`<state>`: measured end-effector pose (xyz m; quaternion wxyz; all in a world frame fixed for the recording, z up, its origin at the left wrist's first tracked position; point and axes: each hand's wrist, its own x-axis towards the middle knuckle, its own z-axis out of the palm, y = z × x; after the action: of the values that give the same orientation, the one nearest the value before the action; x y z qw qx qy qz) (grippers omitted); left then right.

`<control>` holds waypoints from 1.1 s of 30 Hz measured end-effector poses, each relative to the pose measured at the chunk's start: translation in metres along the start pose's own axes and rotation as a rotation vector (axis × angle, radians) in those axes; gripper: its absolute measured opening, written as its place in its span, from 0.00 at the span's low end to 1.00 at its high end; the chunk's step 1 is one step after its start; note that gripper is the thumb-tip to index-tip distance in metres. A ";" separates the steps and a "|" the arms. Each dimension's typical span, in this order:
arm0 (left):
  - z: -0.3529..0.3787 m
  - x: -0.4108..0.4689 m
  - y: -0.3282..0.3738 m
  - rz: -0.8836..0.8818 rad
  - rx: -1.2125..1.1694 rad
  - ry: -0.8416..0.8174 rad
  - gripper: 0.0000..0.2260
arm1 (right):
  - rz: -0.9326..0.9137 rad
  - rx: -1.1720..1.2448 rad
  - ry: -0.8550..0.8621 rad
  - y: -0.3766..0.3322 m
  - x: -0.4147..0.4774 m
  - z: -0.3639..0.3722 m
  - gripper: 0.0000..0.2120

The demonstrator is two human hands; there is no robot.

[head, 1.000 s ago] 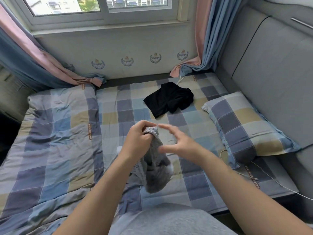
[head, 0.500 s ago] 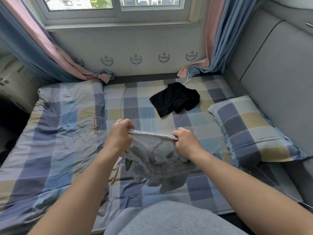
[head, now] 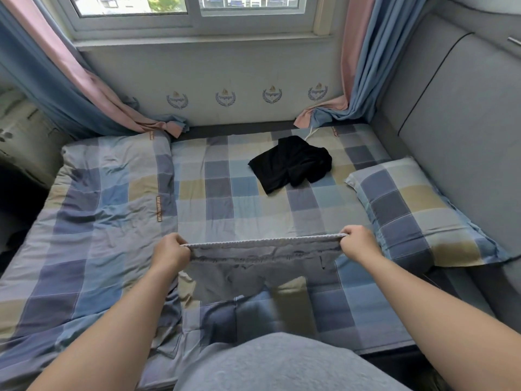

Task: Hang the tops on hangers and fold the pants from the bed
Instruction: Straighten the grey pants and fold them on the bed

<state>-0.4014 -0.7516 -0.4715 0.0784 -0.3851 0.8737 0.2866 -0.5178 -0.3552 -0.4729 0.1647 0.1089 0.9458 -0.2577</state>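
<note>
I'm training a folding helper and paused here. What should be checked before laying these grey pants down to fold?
1. Left hand grips one end of the waistband: ok.
2. Right hand grips the other end: ok.
3. Waistband stretched straight between the hands: ok.
4. Grey pants legs hang untwisted: cannot tell, fabric is creased and blurred.
5. Bare sheet beyond the hands to lay them on: ok.
6. Black garment lies apart from that spot, nearer the window: ok.

A blue, grey and tan check is shown on the bedsheet and pillow; grey shorts and a black garment are seen
</note>
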 end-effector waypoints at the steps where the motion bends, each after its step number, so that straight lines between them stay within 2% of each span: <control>1: 0.000 0.001 -0.004 -0.043 -0.052 -0.002 0.07 | 0.047 0.118 0.001 0.002 0.001 0.001 0.11; 4: 0.003 -0.001 -0.007 -0.293 -0.398 -0.088 0.08 | 0.258 0.530 -0.061 -0.002 -0.002 0.006 0.13; 6: 0.003 -0.009 -0.003 -0.465 -0.633 -0.178 0.08 | 0.338 0.708 -0.122 -0.009 -0.003 0.010 0.14; 8: 0.000 -0.012 -0.001 -0.507 -0.736 -0.265 0.07 | 0.401 0.807 -0.161 -0.018 -0.003 0.012 0.12; 12: -0.004 -0.010 0.000 -0.507 -0.829 -0.426 0.08 | 0.485 0.827 -0.220 -0.028 -0.001 0.004 0.08; 16: -0.010 -0.004 -0.002 -0.444 -0.757 -0.549 0.06 | 0.552 0.789 -0.310 -0.030 0.001 -0.011 0.08; 19: -0.015 -0.002 -0.005 -0.395 -0.744 -0.717 0.03 | 0.461 0.732 -0.310 -0.028 0.005 -0.020 0.09; 21: -0.015 0.000 -0.006 -0.357 -0.730 -0.775 0.06 | 0.333 0.662 -0.282 -0.027 0.007 -0.023 0.11; 23: -0.012 0.000 -0.002 -0.316 -0.677 -0.709 0.06 | 0.209 0.554 -0.237 -0.026 0.008 -0.024 0.14; 24: -0.008 -0.001 0.001 -0.282 -0.617 -0.622 0.04 | 0.143 0.461 -0.192 -0.024 0.008 -0.025 0.16; 25: -0.005 -0.002 0.004 -0.248 -0.535 -0.517 0.02 | 0.063 0.320 -0.138 -0.023 0.009 -0.025 0.18; 28: 0.000 0.000 0.008 -0.120 -0.298 -0.262 0.09 | -0.175 -0.131 0.019 -0.020 0.011 -0.027 0.19; 31: 0.001 0.005 0.006 -0.030 -0.211 -0.135 0.11 | -0.246 -0.211 0.117 -0.024 0.006 -0.027 0.16; 33: 0.004 0.006 0.005 -0.037 -0.232 -0.061 0.11 | -0.162 0.002 0.086 -0.029 0.005 -0.026 0.17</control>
<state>-0.4096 -0.7500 -0.4749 0.0649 -0.3986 0.8248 0.3957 -0.5377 -0.3657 -0.4408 0.1025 0.0432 0.9575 -0.2662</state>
